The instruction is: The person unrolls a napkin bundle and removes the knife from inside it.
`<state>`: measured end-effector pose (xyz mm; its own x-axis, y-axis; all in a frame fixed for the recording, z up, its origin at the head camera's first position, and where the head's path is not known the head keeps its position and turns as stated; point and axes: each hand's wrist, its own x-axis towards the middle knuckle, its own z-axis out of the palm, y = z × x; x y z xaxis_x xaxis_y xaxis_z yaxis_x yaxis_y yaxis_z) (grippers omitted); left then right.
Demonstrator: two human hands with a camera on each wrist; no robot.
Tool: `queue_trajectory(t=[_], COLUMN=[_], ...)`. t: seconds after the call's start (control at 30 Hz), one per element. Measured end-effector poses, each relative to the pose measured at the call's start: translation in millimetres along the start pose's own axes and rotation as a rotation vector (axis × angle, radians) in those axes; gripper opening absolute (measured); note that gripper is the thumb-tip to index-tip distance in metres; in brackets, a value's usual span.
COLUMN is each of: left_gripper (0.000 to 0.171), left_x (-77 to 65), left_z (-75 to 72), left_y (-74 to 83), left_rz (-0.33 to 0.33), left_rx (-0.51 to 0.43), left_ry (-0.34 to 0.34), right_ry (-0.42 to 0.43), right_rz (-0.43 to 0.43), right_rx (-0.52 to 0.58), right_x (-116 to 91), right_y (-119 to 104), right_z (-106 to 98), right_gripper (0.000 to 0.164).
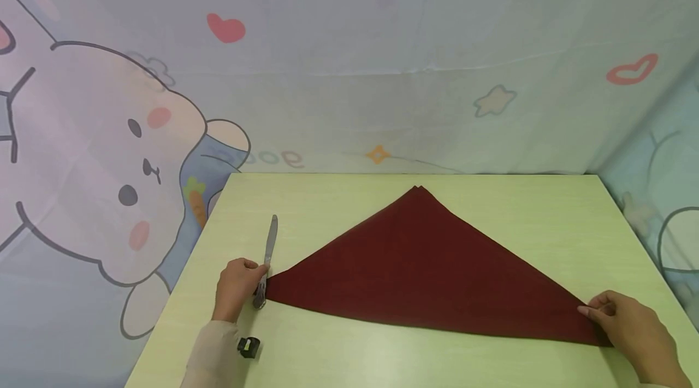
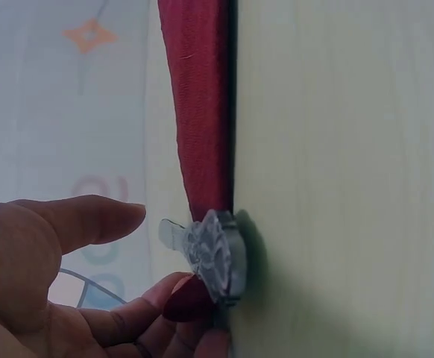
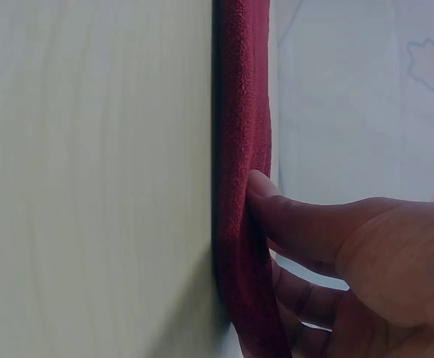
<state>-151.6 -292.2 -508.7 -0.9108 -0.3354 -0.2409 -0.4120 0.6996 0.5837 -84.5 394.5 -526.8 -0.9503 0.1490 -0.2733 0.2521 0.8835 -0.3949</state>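
A dark red cloth napkin [image 1: 415, 266], folded into a triangle, lies on the table with its peak toward the back. Across its left corner rests a table knife [image 1: 271, 241] with an ornate handle [image 2: 218, 257], blade pointing to the back. My left hand [image 1: 236, 285] is beside the knife. In the left wrist view its thumb stands apart from the handle, while the fingers touch the napkin's tip from below. At the right corner, my right hand [image 1: 636, 327] pinches the napkin, thumb on top and the other fingers partly hidden behind the cloth [image 3: 247, 149].
A small black object [image 1: 249, 347] sits by the left sleeve [image 1: 210, 351]. The pale wooden table [image 1: 338, 200] ends at the back against a hanging cloth [image 1: 382, 42] printed with hearts and a cartoon animal. More printed cloth hangs at the right side.
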Motion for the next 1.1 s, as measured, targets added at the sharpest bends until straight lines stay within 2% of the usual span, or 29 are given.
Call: queue_trajectory(t=[0.27,0.53,0.9,1.1], left_gripper=[0.030,0.027,0.026,0.025], left_x=[3.3,9.8,13.1,12.5], left_z=[7.4,11.3,14.2,14.2], left_y=[1.3,5.2,10.3,13.5], left_rz=[-0.005,-0.027,0.032,0.039], left_rx=[0.012,0.016,0.106,0.132], left_ry=[0.012,0.000,-0.001,-0.008], right_ry=[0.000,0.005,0.021,0.013], right_rz=[0.004,-0.015,-0.017,-0.014], right_rx=[-0.008,0.000,-0.003,-0.010], right_x=[0.2,0.3,2.6,3.5], right_y=[0.7,2.3,3.2,4.1], right_z=[0.1,0.2,0.2,0.4], right_gripper=[0.045,0.044,0.044,0.044])
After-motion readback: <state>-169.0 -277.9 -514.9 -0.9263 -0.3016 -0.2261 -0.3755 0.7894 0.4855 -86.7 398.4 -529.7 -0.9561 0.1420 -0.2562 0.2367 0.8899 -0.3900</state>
